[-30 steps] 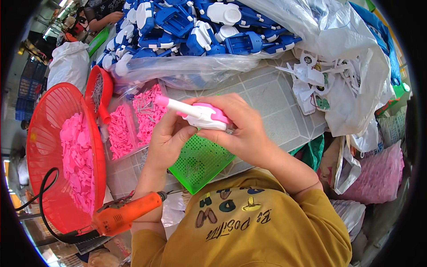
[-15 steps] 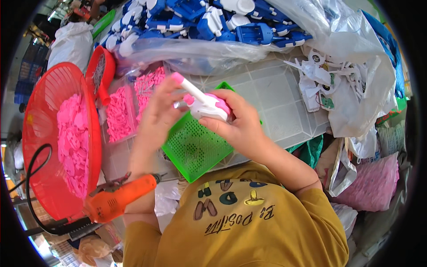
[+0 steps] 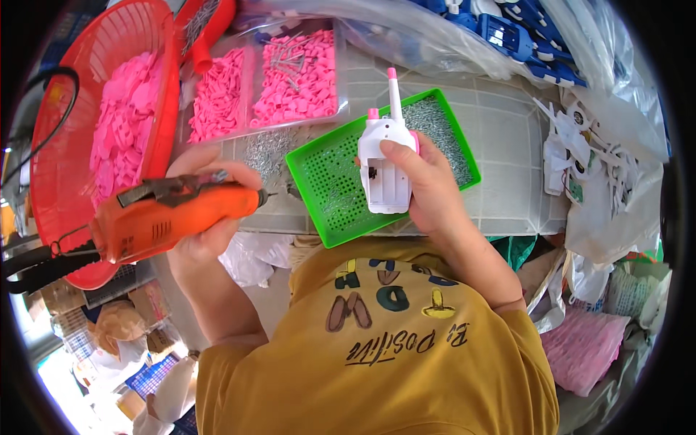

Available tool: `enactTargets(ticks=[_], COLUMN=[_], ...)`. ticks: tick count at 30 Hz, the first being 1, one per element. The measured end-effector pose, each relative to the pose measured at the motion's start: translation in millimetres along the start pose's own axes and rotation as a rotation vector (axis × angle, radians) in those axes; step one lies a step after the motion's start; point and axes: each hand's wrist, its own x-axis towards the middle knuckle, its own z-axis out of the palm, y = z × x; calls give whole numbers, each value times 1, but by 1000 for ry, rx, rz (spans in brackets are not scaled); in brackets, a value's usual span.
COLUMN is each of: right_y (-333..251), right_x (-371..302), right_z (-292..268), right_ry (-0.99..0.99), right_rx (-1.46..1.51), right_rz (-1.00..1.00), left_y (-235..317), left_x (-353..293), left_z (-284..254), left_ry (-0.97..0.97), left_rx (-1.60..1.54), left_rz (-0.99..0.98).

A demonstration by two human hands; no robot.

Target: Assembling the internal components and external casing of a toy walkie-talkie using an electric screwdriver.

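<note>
Holds an orange electric screwdriver [image 3: 170,221] in the left hand [image 3: 204,241], at left, with fingers curled around the casing and bit pointing right, just beside a perforated green tray [image 3: 308,170] and apart from the toy. Grips a white-and-pink toy handset [image 3: 388,181] in the right hand [image 3: 433,185], over the middle of the tray, pinching between thumb on the upturned back and fingers mostly hidden underneath. Shows an open compartment on that back, and points a pink-tipped antenna toward the far side. Cannot tell whether touching the tray.

Gathers small silver screws [image 3: 441,134] in the tray's far right part, and scatters more on the grey tabletop [image 3: 504,156] to the left. Keeps pink pieces [image 3: 297,90] in a clear box farther left, beside a red basket [image 3: 61,138] of pink shells [image 3: 125,123]. Piles blue-and-white units [image 3: 507,36] at far right, with white parts [image 3: 573,141] nearer, on the right.
</note>
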Motion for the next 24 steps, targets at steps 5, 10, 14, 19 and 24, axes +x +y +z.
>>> enactTargets(ticks=[5,10,14,19,24], right_y=[8,9,9,7,8], right_x=[8,10,13,14,15], right_z=[-1,1,-5,-1,-2], right_ry=[40,61,42,-26,-21], right_rx=[-36,-34,-10,-43,-71], right_rz=[21,21,53,74,78], left_y=[-5,-31,-42,-52,-58], left_x=[28,29,19,10,9], left_z=[18,36,32,35,30], left_ry=[-157,-56,-117,-14,-52], left_rx=[-270,-353,-299,-231,-304], left_rz=[-6,-25,-36,-64,-24])
